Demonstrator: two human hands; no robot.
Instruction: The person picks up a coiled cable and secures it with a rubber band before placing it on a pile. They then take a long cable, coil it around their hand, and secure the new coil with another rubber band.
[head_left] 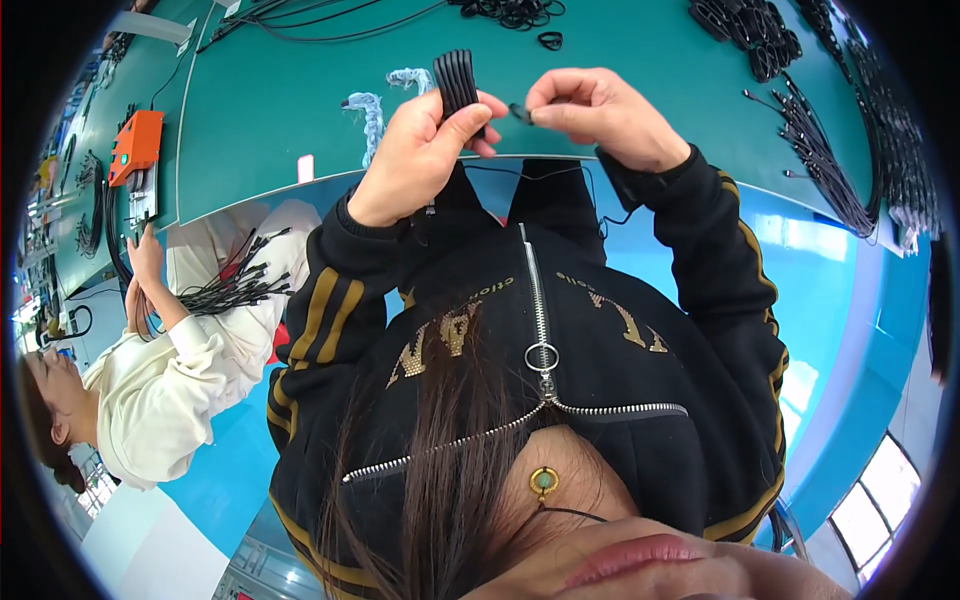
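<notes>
A coiled black cable [457,85], folded into several flat parallel loops, stands upright in my left hand [412,155]. My thumb presses across its near side, and my fingers wrap behind it. To the right, and apart from the cable, my right hand [605,110] pinches a small black band [520,113] between thumb and fingertips. Both hands are above the front edge of the green table [290,110]. Part of the cable hangs below my left wrist.
Frayed light-blue strips [370,125] lie beside my left hand. Black cable coils [745,35] and straight cable bundles [815,150] lie to the right, and more cables at the back. A co-worker [160,390] sits at the left near an orange device [137,145].
</notes>
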